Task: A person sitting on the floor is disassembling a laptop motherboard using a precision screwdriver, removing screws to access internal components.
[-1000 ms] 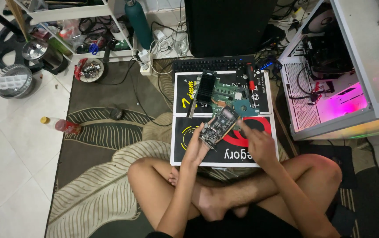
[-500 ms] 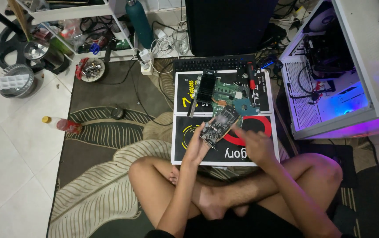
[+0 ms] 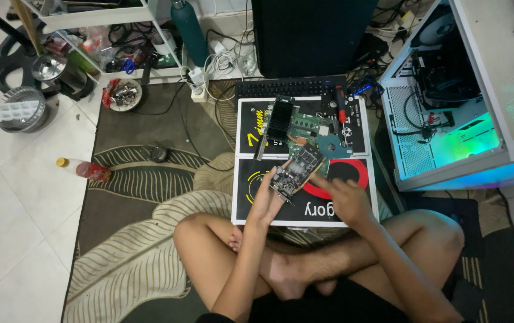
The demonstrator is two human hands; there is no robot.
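Rug-floor scene unchanged; left hand (image 3: 267, 200) fingers still hold circuit board (image 3: 296, 171); right hand (image 3: 343, 197) forefinger out, holding nothing.

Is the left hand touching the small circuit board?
Touching. The head view shows the left hand holding the small circuit board from beneath, fingers against its lower edge.

Soft even daylight (edges warped)

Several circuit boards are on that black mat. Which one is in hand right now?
The small board, nearest the person: the left hand holds it tilted off the mat. The green board and black heatsink card lie flat farther away, untouched.
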